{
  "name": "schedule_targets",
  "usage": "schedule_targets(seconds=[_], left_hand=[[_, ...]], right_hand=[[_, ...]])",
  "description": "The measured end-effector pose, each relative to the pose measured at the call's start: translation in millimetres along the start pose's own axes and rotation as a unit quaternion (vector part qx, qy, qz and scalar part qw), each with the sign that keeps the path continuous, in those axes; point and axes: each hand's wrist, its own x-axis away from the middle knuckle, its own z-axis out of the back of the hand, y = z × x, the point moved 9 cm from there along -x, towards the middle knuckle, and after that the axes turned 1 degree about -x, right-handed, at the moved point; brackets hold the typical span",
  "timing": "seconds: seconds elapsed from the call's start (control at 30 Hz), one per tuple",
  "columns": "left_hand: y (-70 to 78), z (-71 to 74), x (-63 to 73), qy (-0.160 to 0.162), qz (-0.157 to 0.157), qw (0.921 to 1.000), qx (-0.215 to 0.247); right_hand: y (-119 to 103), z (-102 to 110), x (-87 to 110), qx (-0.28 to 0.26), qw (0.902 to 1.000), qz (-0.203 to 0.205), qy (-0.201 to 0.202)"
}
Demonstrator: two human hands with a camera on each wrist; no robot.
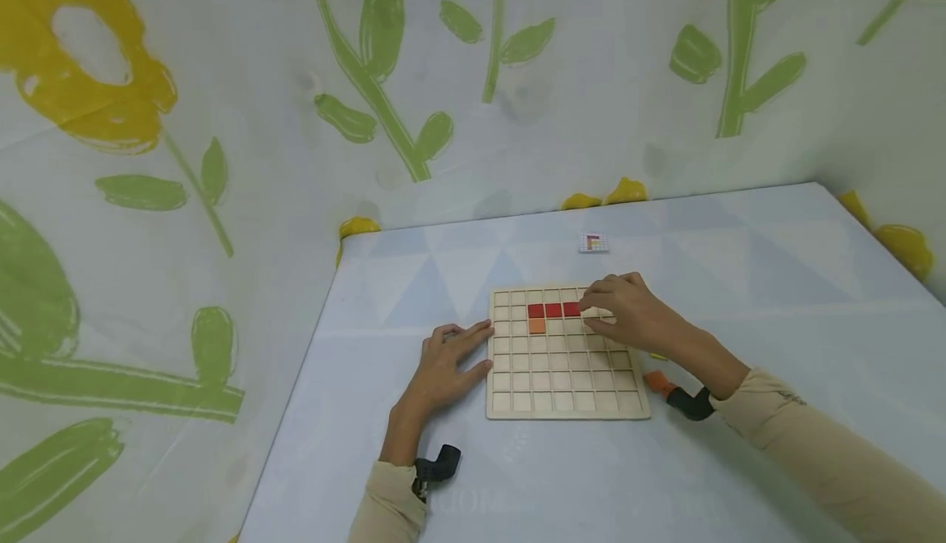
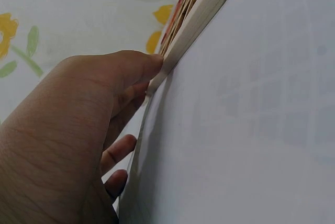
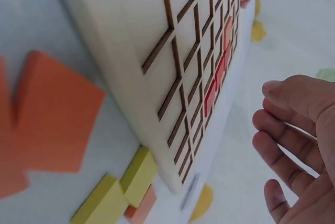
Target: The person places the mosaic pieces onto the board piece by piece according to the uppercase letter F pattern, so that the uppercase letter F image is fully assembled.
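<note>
A wooden grid board (image 1: 567, 415) lies flat on the table. Three red tiles (image 1: 553, 310) sit side by side in one of its upper rows, with an orange tile (image 1: 537, 326) in the cell below the leftmost. My left hand (image 1: 445, 369) rests at the board's left edge; in the left wrist view its thumb touches the board's side, fingers extended. Over the board's upper right, close to the rightmost red tile, hovers my right hand (image 1: 630, 310). The right wrist view shows its fingers (image 3: 285, 130) loosely bent and apart from the thumb, nothing between them.
Beside the board's right edge lie loose orange tiles (image 3: 60, 111) and yellow tiles (image 3: 138, 176), partly hidden by the right arm in the head view. A small card with a coloured grid pattern (image 1: 594, 242) lies behind the board. Flower-printed cloth (image 1: 562, 140) hangs behind the table.
</note>
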Motion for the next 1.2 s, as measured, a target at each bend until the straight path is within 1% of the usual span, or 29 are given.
schedule_targets(seconds=[0.13,0.27,0.4,0.57,0.77,0.97,1.07,1.2], left_hand=[[1.0,1.0,0.4,0.005,-0.012,0.9999,0.003],[1.0,0.5,0.6,0.008,-0.018,0.9998,0.001],[0.0,-0.5,0.1,0.007,-0.013,0.9999,0.003],[-1.2,-1.3,-0.8,0.003,-0.007,1.0000,0.000],[-3.4,-2.4,-1.8,-0.006,-0.001,1.0000,-0.001],[-6.1,-3.9,-2.2,-0.004,0.001,1.0000,-0.002],[-4.4,-3.0,-1.8,-0.001,-0.001,1.0000,0.002],[-1.0,0.0,-1.0,0.001,-0.005,1.0000,0.006]], right_hand=[[5.4,3.1,11.7,0.001,0.9999,-0.014,-0.006],[8.1,8.8,25.3,0.004,0.9999,-0.014,0.003],[10.0,15.2,38.9,0.005,0.9997,-0.020,0.014],[11.1,19.3,56.4,-0.008,0.9991,-0.042,0.005],[12.1,23.5,74.5,-0.001,0.9981,-0.062,0.006],[17.7,19.7,91.0,-0.003,0.9957,-0.091,-0.015],[16.9,18.0,99.2,0.000,0.9965,-0.082,-0.015],[11.6,20.5,108.5,0.009,0.9984,-0.055,0.011]])
